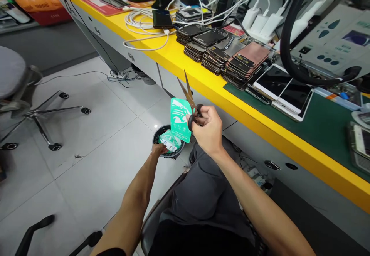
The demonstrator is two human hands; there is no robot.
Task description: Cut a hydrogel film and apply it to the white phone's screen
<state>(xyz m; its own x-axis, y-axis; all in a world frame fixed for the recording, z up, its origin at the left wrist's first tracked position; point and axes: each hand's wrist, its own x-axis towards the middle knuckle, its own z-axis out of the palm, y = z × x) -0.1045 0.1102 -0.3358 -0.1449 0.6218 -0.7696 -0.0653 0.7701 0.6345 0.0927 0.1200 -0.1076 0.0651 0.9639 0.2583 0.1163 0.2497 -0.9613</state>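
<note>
My right hand (208, 127) is closed on a pair of scissors (191, 101) with dark handles; the slightly parted blades point up and away. A flat green packet (179, 127) with white print is pinched at its edge by the same hand, beside the blades. Lower and to the left, my left hand (159, 149) reaches to the near left rim of a dark waste bin (154, 136) on the floor. Green and white wrappers (170, 140) lie in the bin, close to its fingertips. Its fingers are small and partly hidden, so their grip is unclear.
Stacks of phone parts (214, 49) line the yellow bench (162, 55). White cables (141, 21) and chargers (260, 22) lie behind them. White-framed screens (285, 88) rest on a green mat (323, 132). A wheeled stool (37, 113) stands left.
</note>
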